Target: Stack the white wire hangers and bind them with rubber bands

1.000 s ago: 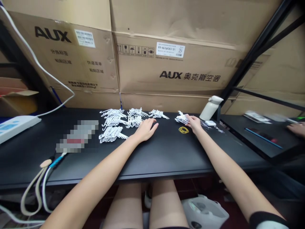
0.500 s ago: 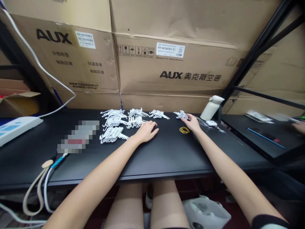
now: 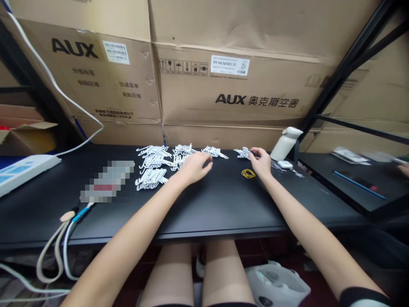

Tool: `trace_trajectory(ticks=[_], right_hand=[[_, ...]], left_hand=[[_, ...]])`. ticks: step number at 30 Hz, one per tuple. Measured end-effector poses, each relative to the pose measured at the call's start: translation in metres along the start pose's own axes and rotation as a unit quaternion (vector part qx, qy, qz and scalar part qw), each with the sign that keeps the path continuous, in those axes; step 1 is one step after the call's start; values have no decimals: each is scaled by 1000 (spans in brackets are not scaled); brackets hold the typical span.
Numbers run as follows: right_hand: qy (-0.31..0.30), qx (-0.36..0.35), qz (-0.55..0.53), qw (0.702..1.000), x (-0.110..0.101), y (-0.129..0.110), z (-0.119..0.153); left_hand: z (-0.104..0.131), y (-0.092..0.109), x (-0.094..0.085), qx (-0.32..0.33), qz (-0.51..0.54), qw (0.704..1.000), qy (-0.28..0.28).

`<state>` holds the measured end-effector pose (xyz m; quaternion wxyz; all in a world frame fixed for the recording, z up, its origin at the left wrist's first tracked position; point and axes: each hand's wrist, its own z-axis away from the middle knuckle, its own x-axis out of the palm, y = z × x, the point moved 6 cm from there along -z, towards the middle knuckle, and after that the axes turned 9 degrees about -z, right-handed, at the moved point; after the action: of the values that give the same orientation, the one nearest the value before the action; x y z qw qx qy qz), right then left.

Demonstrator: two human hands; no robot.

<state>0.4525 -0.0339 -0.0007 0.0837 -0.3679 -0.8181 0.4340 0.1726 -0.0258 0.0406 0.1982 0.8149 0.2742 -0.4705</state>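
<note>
Bundles of thin white hooks (image 3: 151, 178) lie in rows on the black table, left of centre. My left hand (image 3: 195, 167) hovers palm down beside them, partly covering one bundle; its fingers are loosely bent, thumb apart, and nothing shows in it. A separate bundle of white hooks (image 3: 212, 152) lies just beyond its fingertips. Farther right, my right hand (image 3: 262, 163) is at the edge of a smaller pile of white hooks (image 3: 242, 152), with thumb and forefinger apart. Whether the fingertips touch the pile is hard to see. Yellow rubber bands (image 3: 248, 173) lie just left of my right wrist.
A white bottle (image 3: 283, 144) and a small white case (image 3: 285, 164) stand right of my right hand. At left are a power strip (image 3: 28, 170), a blurred-out item (image 3: 107, 182) and a strap (image 3: 47, 251). Cardboard boxes (image 3: 191, 106) wall the back. Another person's hand (image 3: 405, 169) shows far right.
My right hand has loosened from the small hook pile and drawn slightly back. My left hand has shifted slightly right and upward, its fingers more bent. The view has moved a little.
</note>
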Motion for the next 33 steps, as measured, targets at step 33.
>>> trace_trajectory(ticks=[33], right_hand=[[-107,-62,-11,992,25,-30,19]], left_hand=[[17,48,42,-108,-205,965,-123]])
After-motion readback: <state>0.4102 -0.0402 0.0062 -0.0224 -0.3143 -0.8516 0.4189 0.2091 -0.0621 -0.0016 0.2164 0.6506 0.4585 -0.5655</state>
